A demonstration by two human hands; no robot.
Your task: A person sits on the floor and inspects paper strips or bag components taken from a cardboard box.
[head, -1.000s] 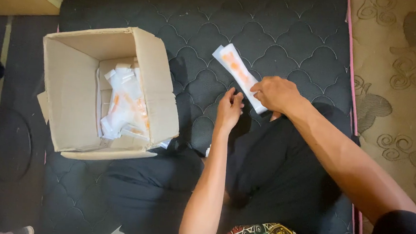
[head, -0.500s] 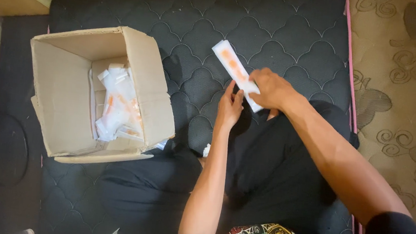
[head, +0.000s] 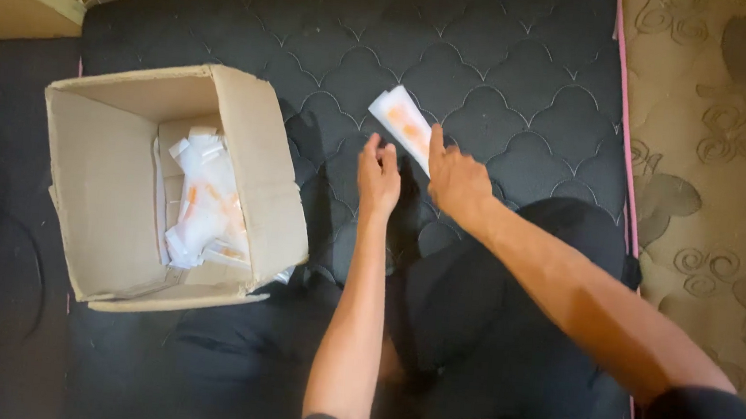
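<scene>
Black quilted mattress (head: pixel 509 61): right hand (head: pixel 457 179) pinches the white-and-orange packet (head: pixel 402 123); left hand (head: pixel 379 176) is released beside it. Keep the pinch flat, uncreased, clear of the cardboard box (head: pixel 117 189).

Packet's (head: pixel 404 123) lower end behind right hand (head: pixel 457 179)

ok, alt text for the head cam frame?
A person's right hand holds a white and orange packet over a black quilted mattress, with the left hand open beside it. An open cardboard box of similar packets sits to the left.
</scene>
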